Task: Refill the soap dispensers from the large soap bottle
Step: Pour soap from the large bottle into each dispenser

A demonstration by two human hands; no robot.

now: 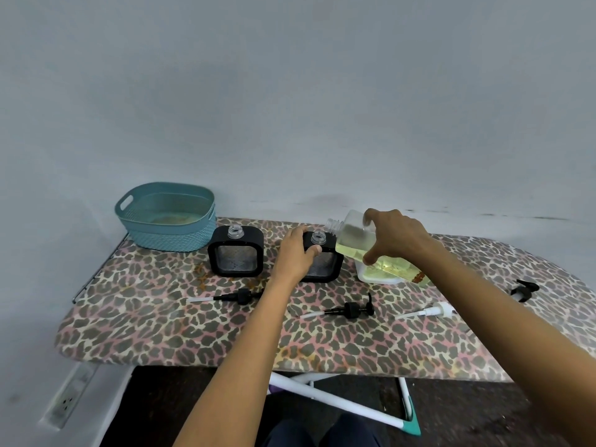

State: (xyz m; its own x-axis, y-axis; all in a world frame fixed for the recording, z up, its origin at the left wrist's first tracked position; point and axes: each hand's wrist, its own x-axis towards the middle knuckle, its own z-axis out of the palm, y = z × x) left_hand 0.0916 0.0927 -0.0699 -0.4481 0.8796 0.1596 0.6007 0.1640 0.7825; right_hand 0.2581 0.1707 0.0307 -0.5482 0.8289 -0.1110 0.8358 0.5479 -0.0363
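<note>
Two square black soap dispensers with clear open necks stand on the leopard-print board. The left dispenser [236, 251] stands alone. My left hand [295, 253] grips the top left of the right dispenser [324, 258]. My right hand [392, 235] holds the large clear soap bottle [358, 241] of yellow liquid, tipped on its side with its open mouth just right of the right dispenser's neck. No liquid is seen flowing.
A teal basket [167, 217] sits at the back left. Two black pumps [240, 296] [353, 309], a white pump [433, 310] and a black trigger pump [525, 290] lie on the board [161, 317]. A white tray [375, 275] lies under the bottle.
</note>
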